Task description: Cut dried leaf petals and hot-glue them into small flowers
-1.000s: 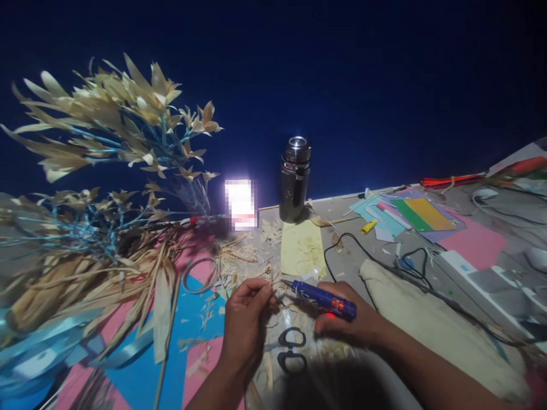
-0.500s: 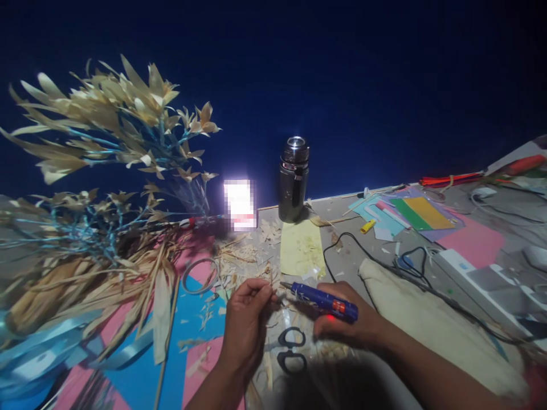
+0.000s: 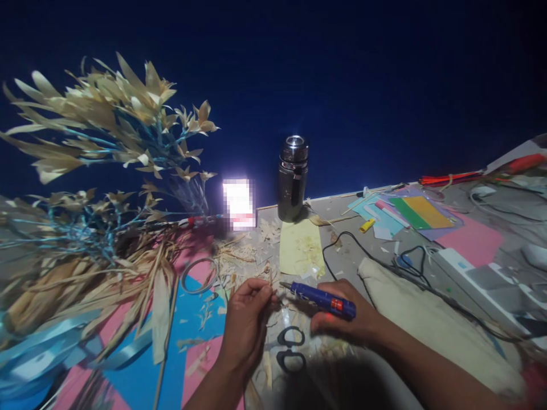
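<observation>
My left hand [image 3: 250, 313] is closed in a pinch on a small pale strip of dried husk [image 3: 270, 274]; most of the strip is hidden by the fingers. My right hand [image 3: 348, 313] is wrapped around a blue hot glue gun [image 3: 318, 299] with a red switch. Its metal nozzle points left, a short gap from my left fingertips. A red glow shows at my right thumb. Below and between the hands lie the black handles of scissors [image 3: 291, 348]. Beyond the glue gun is a yellow paper sheet [image 3: 301, 242] with residue on it.
Branches with husk flowers [image 3: 128, 125] rise at the left, above dried husks [image 3: 141, 279]. A dark flask [image 3: 293, 185] stands at the back beside a bright light [image 3: 238, 199]. At right are a black cord [image 3: 410, 285], a pale cloth bundle [image 3: 419, 319] and a power strip [image 3: 474, 290].
The glue gun and my right hand have shifted very slightly left. My left hand keeps its pinch in nearly the same place.
</observation>
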Available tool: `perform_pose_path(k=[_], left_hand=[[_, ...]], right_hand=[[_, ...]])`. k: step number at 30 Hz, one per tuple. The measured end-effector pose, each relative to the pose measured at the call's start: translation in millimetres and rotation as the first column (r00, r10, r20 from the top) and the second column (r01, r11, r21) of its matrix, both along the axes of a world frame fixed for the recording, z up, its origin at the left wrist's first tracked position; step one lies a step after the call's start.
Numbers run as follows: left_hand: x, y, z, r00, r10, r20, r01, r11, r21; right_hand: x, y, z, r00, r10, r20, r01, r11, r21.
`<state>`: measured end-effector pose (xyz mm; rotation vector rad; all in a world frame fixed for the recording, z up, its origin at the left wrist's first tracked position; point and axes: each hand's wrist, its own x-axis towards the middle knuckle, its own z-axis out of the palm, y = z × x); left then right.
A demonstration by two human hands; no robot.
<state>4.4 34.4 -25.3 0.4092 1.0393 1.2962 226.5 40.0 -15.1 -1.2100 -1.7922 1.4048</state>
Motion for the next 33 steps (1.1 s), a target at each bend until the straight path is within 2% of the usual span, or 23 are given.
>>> perform_pose_path(k=[8,13,20,25,29,33], left_hand=[[-0.3,0.4,-0.9,1.0,-0.008,0.026,0.008,1.0,0.002],[-0.8,0.9,-2.1,1.0,-0.007,0.019,0.007,1.0,0.005],[-0.8,0.8,-3.4,1.0,0.005,0.028,-0.005,1.0,0.003],[-1.7,0.9,-6.6,0.999,0.02,0.028,-0.02,1.0,0.002],[-0.8,1.4,-6.8,1.0,0.006,0.029,-0.006,1.0,-0.001],[-0.4,1.9,-4.9,1.0,0.008,0.02,-0.008,1.0,0.001]], right_hand=[[1.2,0.0,0.5,0.999,0.011,-0.038,-0.01,0.999,0.032],[1.4,0.9,-1.1,1.0,0.017,0.009,-0.017,0.998,0.063],[2.0,3.2,0.4,0.986,0.002,0.164,-0.028,0.987,0.156],[3.2,2.6,2.1,0.991,-0.023,0.13,-0.007,0.975,0.222],[0.4,1.2,1.2,0.991,0.009,0.137,-0.048,0.957,0.284],[1.2,1.2,-1.3,0.982,0.002,0.188,-0.049,0.967,0.25]])
